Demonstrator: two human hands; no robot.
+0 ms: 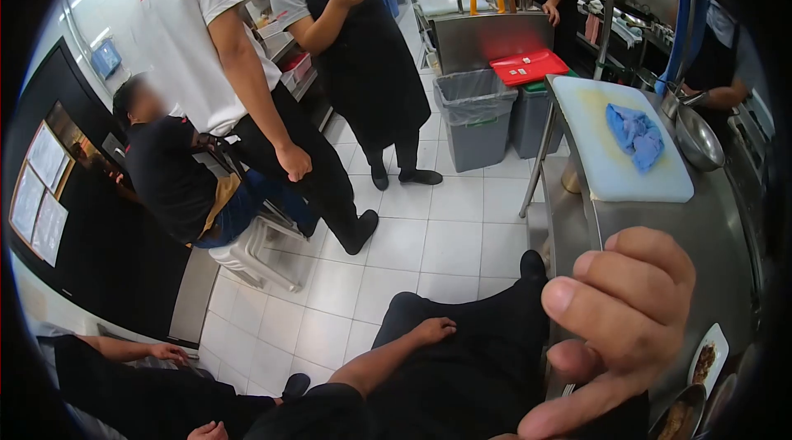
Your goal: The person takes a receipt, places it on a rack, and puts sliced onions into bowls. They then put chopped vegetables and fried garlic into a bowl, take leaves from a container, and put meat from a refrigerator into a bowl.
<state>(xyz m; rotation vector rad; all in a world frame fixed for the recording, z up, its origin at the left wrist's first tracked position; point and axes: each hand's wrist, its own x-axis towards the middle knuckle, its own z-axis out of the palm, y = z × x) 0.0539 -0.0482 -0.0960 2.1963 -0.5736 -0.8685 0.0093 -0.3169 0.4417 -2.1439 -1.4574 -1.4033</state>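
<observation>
My right hand is raised close to the camera at the lower right, over the metal counter's edge. Its fingers curl in towards the palm, one digit points down to the left, and I see nothing held. My left hand lies on the front of my black apron, fingers loosely closed, with nothing visible in them. Beyond the right hand, a white cutting board rests on the metal counter, with a crumpled blue cloth on top.
A metal pan and a white plate with brown food are at right. Grey bins and a red tray stand ahead. One person holds white items; others stand nearby, one on a white stool.
</observation>
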